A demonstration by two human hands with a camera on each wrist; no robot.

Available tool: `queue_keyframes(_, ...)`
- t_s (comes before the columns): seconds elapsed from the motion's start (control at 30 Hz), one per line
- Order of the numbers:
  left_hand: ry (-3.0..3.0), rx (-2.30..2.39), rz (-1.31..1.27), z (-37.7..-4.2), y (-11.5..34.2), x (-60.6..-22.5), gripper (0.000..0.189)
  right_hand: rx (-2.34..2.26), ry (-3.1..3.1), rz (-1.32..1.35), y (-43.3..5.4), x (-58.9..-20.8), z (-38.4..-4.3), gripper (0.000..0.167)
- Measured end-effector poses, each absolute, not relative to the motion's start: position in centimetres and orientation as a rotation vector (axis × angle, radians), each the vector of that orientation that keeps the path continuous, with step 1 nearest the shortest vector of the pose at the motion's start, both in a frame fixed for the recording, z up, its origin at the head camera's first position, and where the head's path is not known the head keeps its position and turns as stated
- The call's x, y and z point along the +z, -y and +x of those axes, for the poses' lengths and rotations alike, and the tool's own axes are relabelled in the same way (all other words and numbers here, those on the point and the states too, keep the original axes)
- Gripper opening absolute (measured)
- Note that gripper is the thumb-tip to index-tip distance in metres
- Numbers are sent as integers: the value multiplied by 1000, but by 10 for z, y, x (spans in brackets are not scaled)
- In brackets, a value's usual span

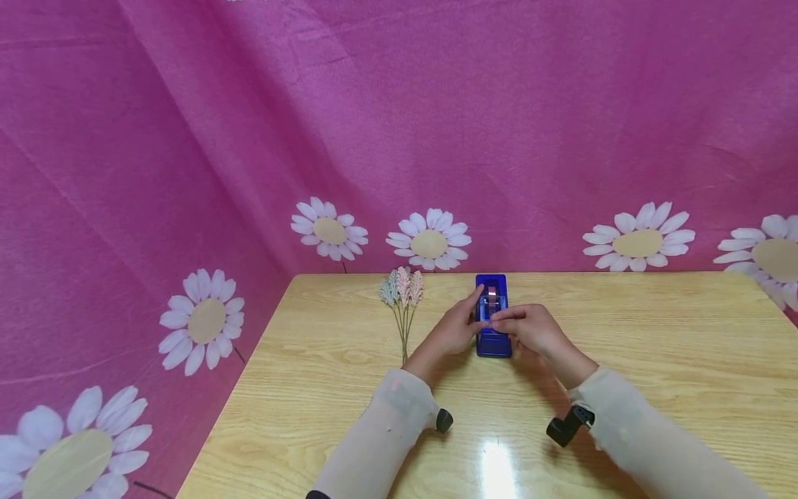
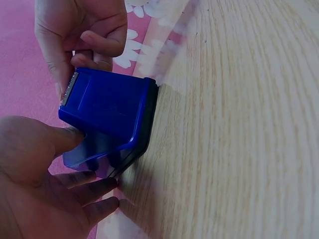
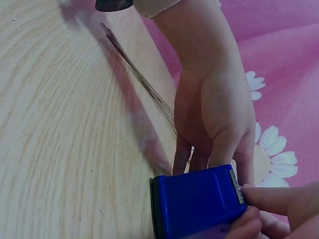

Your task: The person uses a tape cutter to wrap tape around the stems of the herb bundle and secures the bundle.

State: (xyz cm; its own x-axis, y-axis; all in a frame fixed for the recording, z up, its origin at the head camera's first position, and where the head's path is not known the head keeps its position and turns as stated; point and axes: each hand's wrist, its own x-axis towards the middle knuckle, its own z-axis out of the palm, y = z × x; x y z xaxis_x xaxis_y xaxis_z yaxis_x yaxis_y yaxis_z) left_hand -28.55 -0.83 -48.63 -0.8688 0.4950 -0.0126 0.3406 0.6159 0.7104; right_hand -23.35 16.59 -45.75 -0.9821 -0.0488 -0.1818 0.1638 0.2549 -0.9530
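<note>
A blue tape dispenser point(image 1: 494, 346) stands on the table near its back edge, its long side running away from me. My left hand point(image 1: 455, 330) holds it from the left, with the thumb in the dip of its body and the fingers along its side. At the toothed cutter point(image 3: 237, 186), my right hand point(image 1: 536, 328) pinches the end of the tape between thumb and fingertips. The clear strip itself is hard to make out there. In the left wrist view the dispenser's dark base point(image 2: 149, 117) rests on the wood.
Left of my left hand lies a bunch of artificial flower stems point(image 1: 404, 291) with pink and grey-green heads. Behind the wooden table point(image 1: 654, 346) hangs a pink cloth point(image 1: 530, 138) with white daisies. Wrist cameras point(image 1: 566, 427) sit below both sleeves.
</note>
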Motion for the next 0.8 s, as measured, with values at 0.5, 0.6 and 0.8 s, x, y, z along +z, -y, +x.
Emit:
queue_keyframes(0.5, -2620, 1105, 654, -286, 8, -489, 72, -1879, -2266, 200, -167, -461, -231, 32)
queue_keyframes(0.6, -2624, 1096, 651, -286, 8, -488, 72, -1903, -2242, 211, -166, -461, -230, 34)
queue_keyframes(0.8, -2618, 1092, 652, -285, 8, -487, 71, -1970, -2156, 250, -166, -461, -228, 29)
